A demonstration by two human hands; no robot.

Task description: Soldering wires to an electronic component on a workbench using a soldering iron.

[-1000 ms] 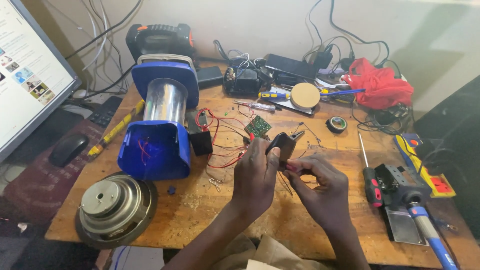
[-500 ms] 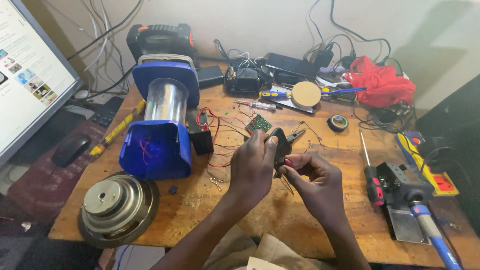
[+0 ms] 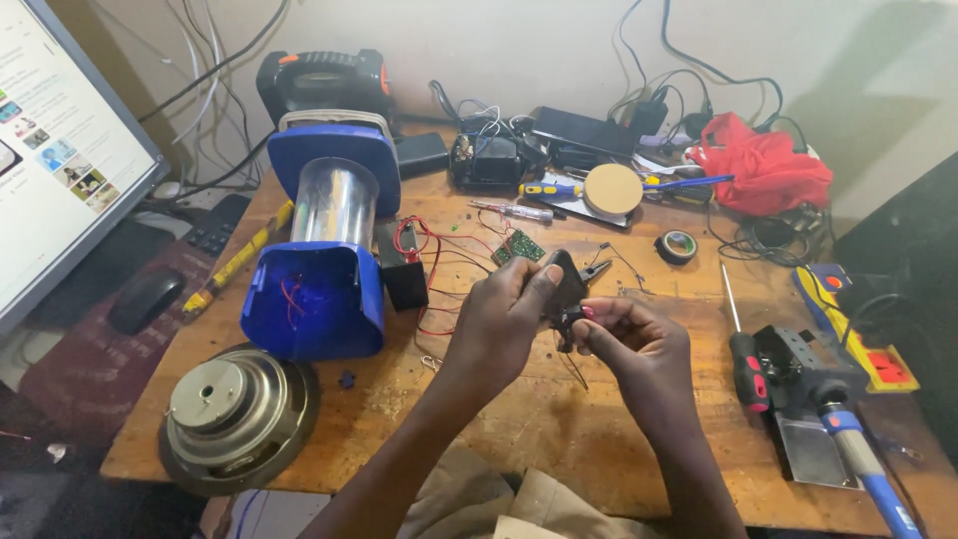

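Far left, a monitor overhangs the wooden workbench; a black mouse lies beside it. At the front left corner sits a bare loudspeaker driver, close to the bench edge. Behind it stands a blue lantern body with a clear tube, red wires trailing from its base toward a small green circuit board.

Centre: the left hand is closed around a small black component, thumb pressed on its face, holding it above the bench. The right hand meets it from the right, fingertips pinched on the part's lower end, where thin dark leads hang; exactly what it pinches cannot be told. Judgement: the part looks light and rigid, its leads thin and easily bent or torn; it is best held by the body, never by the wires.

Right: a roll of black tape, a red-handled screwdriver, a soldering stand, and a red cloth at the rear.

Open room: bare bench lies directly beneath and in front of the hands. Left and rear are crowded; loose wires behind the hands could snag.
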